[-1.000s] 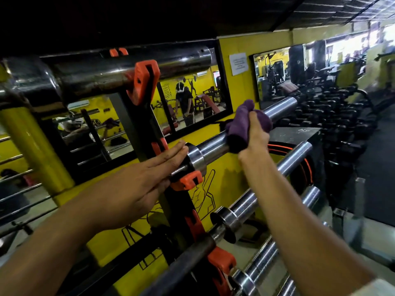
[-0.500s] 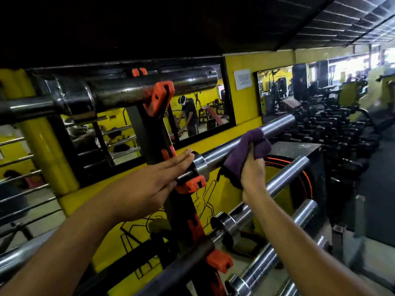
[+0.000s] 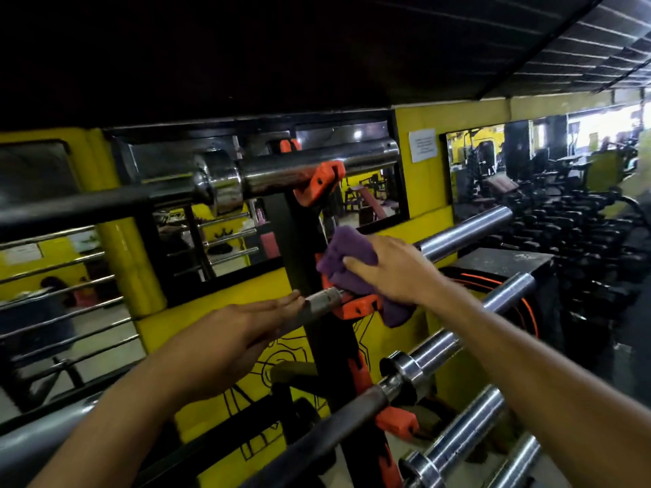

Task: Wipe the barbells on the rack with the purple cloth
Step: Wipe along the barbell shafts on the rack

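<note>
Several chrome barbells lie across a black rack [image 3: 303, 248] on orange hooks [image 3: 355, 306]. My right hand [image 3: 394, 269] grips the purple cloth [image 3: 347, 267] and holds it over the collar of the second barbell [image 3: 465, 232], right at the rack post. Part of the cloth hangs below the hook. My left hand [image 3: 236, 332] lies with straight fingers along that same bar's shaft [image 3: 322, 297], just left of the post. The top barbell [image 3: 299, 169] sits above both hands. Lower barbells [image 3: 422, 361] run under my right forearm.
A yellow wall with mirrors [image 3: 225, 237] stands close behind the rack. A black box [image 3: 503, 265] with orange-striped rings sits to the right, and dumbbell racks [image 3: 577, 220] fill the far right. A yellow pillar [image 3: 126, 262] rises at left.
My right hand slid the cloth left along the second bar's sleeve to the collar at the post. My left hand shifted slightly left onto the shaft. The view tilted upward.
</note>
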